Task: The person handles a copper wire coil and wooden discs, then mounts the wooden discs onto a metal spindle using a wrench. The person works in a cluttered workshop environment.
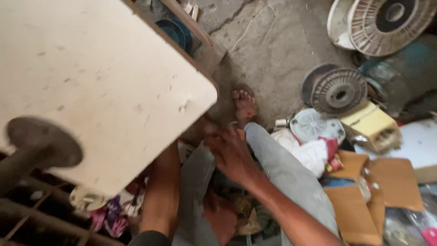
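A large white board (104, 86) fills the left of the view, tilted, with a round metal plate (43, 141) and a dark pipe fixed at its left edge. My left forearm (161, 191) runs up under the board's lower edge, and the hand itself is hidden beneath it. My right hand (230, 152) reaches in from the lower right to just below the board's rounded corner, fingers bent. Whether it grips anything is unclear. My knees in grey trousers (282, 168) lie under both arms, and one sandalled foot (244, 104) rests on the concrete floor.
Empty wire spools lie at the right, one dark (339, 91) and one white (387, 23). Near them are a white round grille (316, 127), a yellow box (371, 123), torn cardboard (364, 200) and rags. A blue spool (175, 32) sits behind the board.
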